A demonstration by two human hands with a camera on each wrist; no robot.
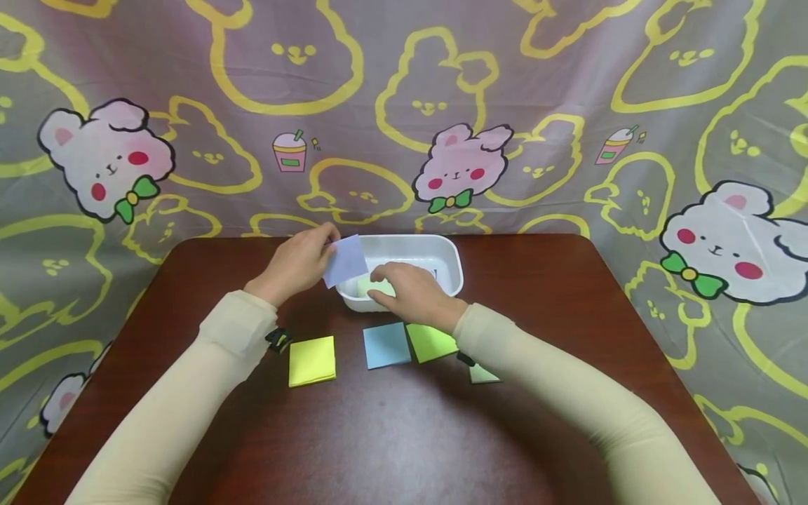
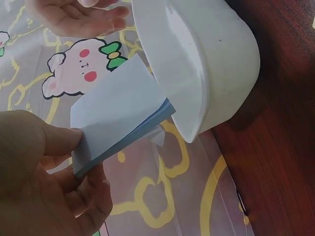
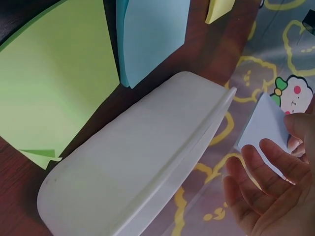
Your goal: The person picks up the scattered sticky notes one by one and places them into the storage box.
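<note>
My left hand (image 1: 293, 263) pinches a lavender-blue pad of paper squares (image 1: 345, 261) over the left end of a white container (image 1: 449, 270). In the left wrist view, the thumb of the left hand (image 2: 44, 172) lies on the pad's face (image 2: 118, 103), with fingers behind it. My right hand (image 1: 413, 291) is above the container's front side, fingers bent and apart, beside a pale green pad (image 1: 365, 286) inside. No object shows in its grasp. The right wrist view has the right hand (image 3: 280, 187) with parted fingers, overlapping the lavender-blue pad (image 3: 263, 130).
In front of the container lie a yellow pad (image 1: 312, 361), a blue pad (image 1: 386, 346) and a bright green pad (image 1: 431, 342). A pale green pad (image 1: 484, 376) shows partly from under the right sleeve. A patterned cloth (image 1: 353, 140) hangs behind the brown table (image 1: 379, 449).
</note>
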